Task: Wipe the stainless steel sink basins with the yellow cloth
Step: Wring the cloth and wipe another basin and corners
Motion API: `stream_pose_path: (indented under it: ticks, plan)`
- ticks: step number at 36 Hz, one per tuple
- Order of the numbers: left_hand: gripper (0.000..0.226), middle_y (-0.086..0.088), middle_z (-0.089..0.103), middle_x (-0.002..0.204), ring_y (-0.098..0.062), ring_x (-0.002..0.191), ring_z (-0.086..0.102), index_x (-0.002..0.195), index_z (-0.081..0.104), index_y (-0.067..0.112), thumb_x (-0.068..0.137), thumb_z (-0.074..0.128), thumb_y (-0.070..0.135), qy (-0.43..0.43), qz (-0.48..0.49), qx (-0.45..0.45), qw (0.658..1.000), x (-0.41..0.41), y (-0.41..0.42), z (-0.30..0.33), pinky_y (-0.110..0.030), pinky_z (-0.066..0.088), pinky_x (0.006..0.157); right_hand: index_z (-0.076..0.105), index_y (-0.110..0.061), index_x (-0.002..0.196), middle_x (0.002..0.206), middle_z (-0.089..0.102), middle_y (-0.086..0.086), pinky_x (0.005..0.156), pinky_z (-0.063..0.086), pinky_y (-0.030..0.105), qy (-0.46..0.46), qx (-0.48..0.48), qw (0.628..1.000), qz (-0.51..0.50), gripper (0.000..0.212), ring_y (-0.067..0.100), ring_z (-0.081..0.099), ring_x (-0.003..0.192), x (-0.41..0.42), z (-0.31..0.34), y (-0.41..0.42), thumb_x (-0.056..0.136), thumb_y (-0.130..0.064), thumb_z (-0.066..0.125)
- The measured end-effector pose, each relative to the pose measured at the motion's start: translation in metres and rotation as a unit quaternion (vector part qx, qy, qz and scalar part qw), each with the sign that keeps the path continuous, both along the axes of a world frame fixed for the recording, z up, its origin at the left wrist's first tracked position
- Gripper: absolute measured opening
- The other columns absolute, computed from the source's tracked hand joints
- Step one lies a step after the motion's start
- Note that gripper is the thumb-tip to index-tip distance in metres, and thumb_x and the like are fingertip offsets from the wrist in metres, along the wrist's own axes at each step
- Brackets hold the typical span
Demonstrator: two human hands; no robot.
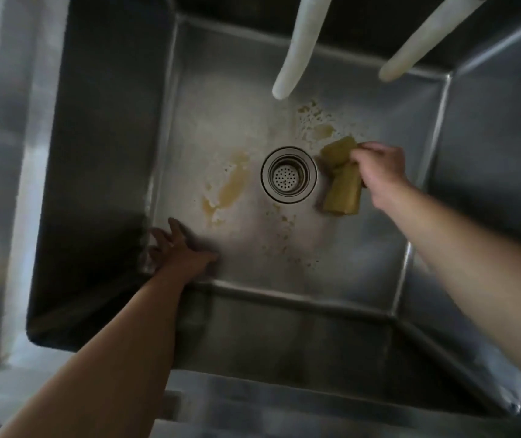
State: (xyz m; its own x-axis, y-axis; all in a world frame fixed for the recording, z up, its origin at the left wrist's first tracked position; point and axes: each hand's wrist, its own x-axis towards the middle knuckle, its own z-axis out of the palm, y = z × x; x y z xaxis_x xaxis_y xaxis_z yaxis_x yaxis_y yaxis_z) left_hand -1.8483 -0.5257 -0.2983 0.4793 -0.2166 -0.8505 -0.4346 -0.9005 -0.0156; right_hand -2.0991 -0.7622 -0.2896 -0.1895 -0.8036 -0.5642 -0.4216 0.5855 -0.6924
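Note:
I look straight down into a deep stainless steel sink basin (363, 254). My right hand (379, 172) grips a bunched yellow cloth (341, 181) just right of the round drain strainer (288, 174); the cloth hangs down onto the basin floor. My left hand (178, 249) rests with its fingers spread flat on the floor at the near left corner, holding nothing. Brownish-yellow stains lie left of the drain (227, 188) and behind the cloth (316, 124), with small specks toward the near side.
Two white spout tubes (297, 52) (423, 42) hang down over the far part of the basin. Steep steel walls enclose all four sides. The sink's flat rim (3, 153) runs along the left.

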Motion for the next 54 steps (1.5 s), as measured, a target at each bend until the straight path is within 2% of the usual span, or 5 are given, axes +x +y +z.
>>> stream_pose_path:
  ticks: [7,25,34,41,54]
  plan:
    - [0.139,-0.012,-0.034,0.157,-0.042,0.147,-0.019,0.151,-0.026,0.027,0.069,0.085,0.044,0.013,0.001,-0.011,1.000,0.000,0.006,-0.009,-0.046,-0.001,0.120,0.070,-0.017,0.112,0.110,0.071,0.004,0.093,0.051,0.029,0.221,-0.053,0.973,0.046,0.034,0.020,0.065,0.103,-0.052,-0.013,-0.070,0.078,-0.023,0.066]
    - [0.125,-0.015,-0.038,0.154,-0.048,0.145,-0.019,0.147,-0.033,0.029,0.081,0.069,0.058,-0.005,-0.011,0.003,1.000,-0.007,0.004,-0.020,-0.050,-0.003,0.121,0.074,-0.034,0.105,0.113,0.066,-0.001,0.090,0.048,0.031,0.166,0.024,0.870,0.463,0.028,0.024,0.061,0.103,0.076,-0.023,0.009,0.083,-0.024,0.062]
    - [0.124,-0.014,-0.038,0.154,-0.050,0.144,-0.019,0.147,-0.032,0.030,0.082,0.070,0.055,-0.004,-0.008,0.007,1.000,-0.007,0.004,-0.020,-0.052,-0.002,0.120,0.072,-0.018,0.086,0.074,0.064,0.002,0.063,0.046,0.027,-0.030,0.073,0.981,0.180,0.020,0.011,0.058,0.065,0.031,0.013,-0.032,0.082,0.000,0.065]
    - [0.124,-0.020,-0.036,0.154,-0.048,0.145,-0.018,0.147,-0.035,0.024,0.083,0.066,0.057,-0.023,-0.031,0.026,0.999,-0.008,0.001,-0.022,-0.050,-0.005,0.119,0.068,-0.020,0.116,0.114,0.067,-0.002,0.089,0.045,0.024,0.119,-0.061,0.991,0.008,0.029,0.014,0.061,0.107,0.025,-0.012,-0.100,0.088,-0.023,0.062]
    - [0.122,-0.013,-0.042,0.152,-0.049,0.143,-0.022,0.145,-0.037,0.031,0.084,0.067,0.054,0.005,-0.005,0.016,1.000,-0.007,0.002,-0.024,-0.057,0.005,0.120,0.073,-0.037,0.103,0.112,0.070,-0.010,0.091,0.049,0.031,0.144,-0.058,0.888,0.432,0.025,0.013,0.063,0.105,0.131,-0.045,-0.036,0.079,-0.036,0.064]
